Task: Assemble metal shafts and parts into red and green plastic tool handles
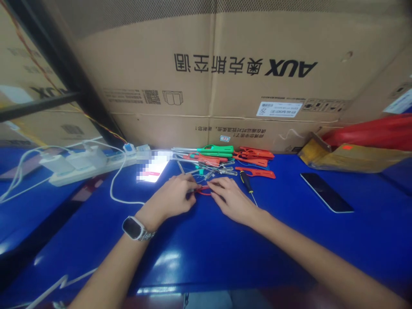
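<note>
My left hand (pixel 177 195), with a watch (pixel 132 228) on its wrist, is closed on the left end of a red lighter casing (pixel 204 190). My right hand (pixel 232 198) pinches the same casing from the other side, close above the blue table. Fingers cover much of the casing. Just beyond my hands lies a pile with green lighters (pixel 215 149), red lighter casings (pixel 254 154) and small clear and metal parts (pixel 222 168). A single red casing half (pixel 259 173) lies at its right. Beside my right hand rests a black and yellow screwdriver (pixel 246 182).
A lit phone (pixel 155 165) lies at left near a white power strip (pixel 93 165) with plugs and cables. At right are a dark phone (pixel 325 192) and an open carton (pixel 350 156) holding red material. A large cardboard box (pixel 209 94) walls off the back of the blue table (pixel 206 253).
</note>
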`<state>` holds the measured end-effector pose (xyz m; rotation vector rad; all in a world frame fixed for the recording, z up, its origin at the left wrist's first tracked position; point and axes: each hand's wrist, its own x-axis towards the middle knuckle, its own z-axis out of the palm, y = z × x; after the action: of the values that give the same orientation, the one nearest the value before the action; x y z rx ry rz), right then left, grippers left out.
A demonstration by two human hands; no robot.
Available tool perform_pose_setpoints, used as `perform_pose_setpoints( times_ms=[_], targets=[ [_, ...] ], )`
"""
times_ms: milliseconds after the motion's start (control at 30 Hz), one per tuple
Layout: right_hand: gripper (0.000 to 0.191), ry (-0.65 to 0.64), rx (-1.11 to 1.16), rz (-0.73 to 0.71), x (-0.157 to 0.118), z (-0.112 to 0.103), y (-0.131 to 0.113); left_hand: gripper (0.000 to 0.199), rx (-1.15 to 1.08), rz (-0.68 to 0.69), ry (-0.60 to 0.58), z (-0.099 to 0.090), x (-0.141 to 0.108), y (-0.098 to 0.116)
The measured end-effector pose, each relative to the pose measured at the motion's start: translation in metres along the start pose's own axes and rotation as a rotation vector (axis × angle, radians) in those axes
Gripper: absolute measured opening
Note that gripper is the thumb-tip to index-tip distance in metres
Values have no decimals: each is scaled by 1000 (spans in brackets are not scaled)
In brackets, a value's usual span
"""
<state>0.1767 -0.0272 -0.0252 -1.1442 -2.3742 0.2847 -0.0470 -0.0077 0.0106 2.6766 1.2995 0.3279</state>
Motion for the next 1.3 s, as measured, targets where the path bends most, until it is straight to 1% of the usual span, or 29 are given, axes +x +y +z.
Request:
perform_pose_setpoints(
  times_ms=[100, 167, 267, 367, 433, 500, 633, 733, 833, 933, 1033, 1067, 1167, 1233, 1300],
  targets=[
    [32, 25, 25, 8, -2, -5, -2, 44, -19, -22, 25, -1, 0, -1],
    [29, 53, 50, 31, -2, -11, 1, 42, -28, -26, 69, -1, 1, -4],
    [27, 102, 98, 74, -2, -22, 13, 31, -55, -4, 150, 1, 4, -8],
    [25, 140, 94, 106, 2, -37, 33, 28, -77, 24, 199, 1, 10, -9],
    [23, 156, 67, 137, 7, -46, 45, 27, -73, 33, 200, -1, 17, -7],
    [22, 158, 44, 183, 12, -53, 54, 26, -76, 31, 172, -4, 27, -3],
    [19, 136, 14, 243, 17, -56, 65, 26, -112, 16, 92, -10, 50, 6],
    [19, 125, -4, 238, 15, -55, 69, 28, -128, 4, 113, -9, 65, 12],
    [20, 120, -50, 261, 11, -62, 74, 28, -153, 7, 143, -3, 77, 17],
    [21, 80, -155, 322, 15, -72, 80, 26, -180, 30, 140, 5, 87, 21],
    [26, -40, -310, 356, 32, -78, 85, 26, -198, 54, 178, 13, 92, 24],
    [29, -97, -372, 362, 41, -78, 85, 26, -201, 56, 204, 16, 91, 24],
    [27, -165, -438, 378, 68, -73, 87, 25, -205, 58, 276, 23, 85, 23],
    [25, -203, -474, 381, 81, -68, 89, 25, -199, 70, 293, 25, 78, 21],
    [23, -230, -501, 380, 88, -66, 92, 26, -192, 82, 294, 25, 74, 20]
  ],
)
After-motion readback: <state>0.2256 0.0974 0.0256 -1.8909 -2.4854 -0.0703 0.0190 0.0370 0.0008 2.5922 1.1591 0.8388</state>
